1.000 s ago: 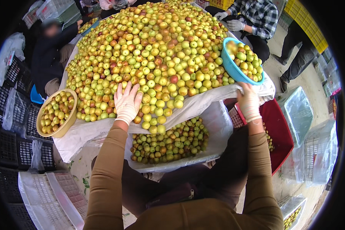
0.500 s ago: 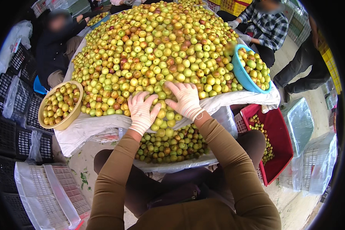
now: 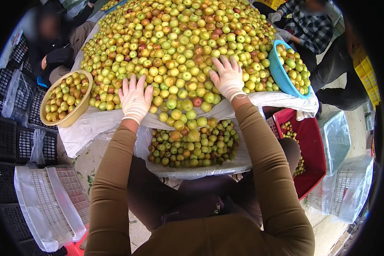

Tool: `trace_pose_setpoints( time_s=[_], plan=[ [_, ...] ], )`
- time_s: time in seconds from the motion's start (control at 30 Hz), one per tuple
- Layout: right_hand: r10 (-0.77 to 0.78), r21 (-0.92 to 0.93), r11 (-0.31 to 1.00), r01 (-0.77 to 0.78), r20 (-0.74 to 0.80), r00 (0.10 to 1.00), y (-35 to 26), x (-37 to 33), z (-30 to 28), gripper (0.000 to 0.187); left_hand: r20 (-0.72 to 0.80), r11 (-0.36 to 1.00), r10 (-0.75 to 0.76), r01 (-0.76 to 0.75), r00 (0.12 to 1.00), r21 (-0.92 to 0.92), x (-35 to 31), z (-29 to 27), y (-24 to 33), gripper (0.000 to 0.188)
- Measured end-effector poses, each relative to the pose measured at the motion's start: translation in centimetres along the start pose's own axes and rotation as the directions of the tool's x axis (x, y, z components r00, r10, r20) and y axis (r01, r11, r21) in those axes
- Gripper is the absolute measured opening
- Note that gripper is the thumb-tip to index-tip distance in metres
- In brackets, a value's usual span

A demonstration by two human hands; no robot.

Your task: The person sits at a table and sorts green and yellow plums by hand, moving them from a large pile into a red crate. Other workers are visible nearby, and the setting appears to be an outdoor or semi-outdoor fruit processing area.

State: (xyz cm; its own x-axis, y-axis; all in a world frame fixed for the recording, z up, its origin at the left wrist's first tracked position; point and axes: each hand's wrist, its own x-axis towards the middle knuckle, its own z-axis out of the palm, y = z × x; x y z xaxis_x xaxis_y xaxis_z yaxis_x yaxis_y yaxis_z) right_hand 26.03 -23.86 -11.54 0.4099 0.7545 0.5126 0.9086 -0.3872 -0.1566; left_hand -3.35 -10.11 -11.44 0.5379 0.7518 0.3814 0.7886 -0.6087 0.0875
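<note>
Crates point(image 3: 4, 138), black and slatted, stand stacked along the far left, with pale plastic-lined crates point(image 3: 40, 200) below them. A person in dark clothing point(image 3: 60, 57) sits at the upper left, beyond a tan bowl point(image 3: 74, 120) full of round fruit. Just right of that bowl, the left hand point(image 3: 135, 98), in a pale glove, lies palm down at the heap's front edge, fingers spread and gripping nothing that shows. Yellow-green and reddish fruit point(image 3: 175, 51) fills the middle, heaped on a white cloth point(image 3: 79, 133); some droops over the edge above a plastic-lined crate point(image 3: 192, 171) holding more. Farther right, the right hand point(image 3: 228, 79), gloved alike, is over the heap, fingers extended and parted, with no fruit visibly held; what lies under the palm is hidden. Next come a blue basket point(image 3: 279, 74) of fruit, a red crate point(image 3: 310, 147) below with fruit along its left side, a person in a checked shirt point(image 3: 315, 33), clear-wrapped crates point(image 3: 347, 187) and a yellow crate point(image 3: 366, 76)
</note>
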Motion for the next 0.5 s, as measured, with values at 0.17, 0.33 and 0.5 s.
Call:
trace_pose_setpoints(
  time_s=[0.17,0.33,0.5],
  plan=[
    [-0.031,-0.018,0.999,0.035,0.176,0.984,-1.4,0.6,-0.3,0.051,-0.05,0.994,0.063,-0.068,0.997,-0.086,1.1,2.8,0.7,0.051],
    [-0.048,-0.021,0.998,0.052,0.159,0.986,-2.3,0.1,-0.8,0.042,-0.11,0.976,0.08,-0.1,0.991,-0.195,1.0,3.0,2.2,0.041],
    [-0.063,0.027,0.998,0.06,0.105,0.992,-2.1,-0.4,-0.2,0.041,-0.097,0.967,0.106,-0.126,0.99,-0.221,0.5,2.4,3.1,0.036]
  ],
)
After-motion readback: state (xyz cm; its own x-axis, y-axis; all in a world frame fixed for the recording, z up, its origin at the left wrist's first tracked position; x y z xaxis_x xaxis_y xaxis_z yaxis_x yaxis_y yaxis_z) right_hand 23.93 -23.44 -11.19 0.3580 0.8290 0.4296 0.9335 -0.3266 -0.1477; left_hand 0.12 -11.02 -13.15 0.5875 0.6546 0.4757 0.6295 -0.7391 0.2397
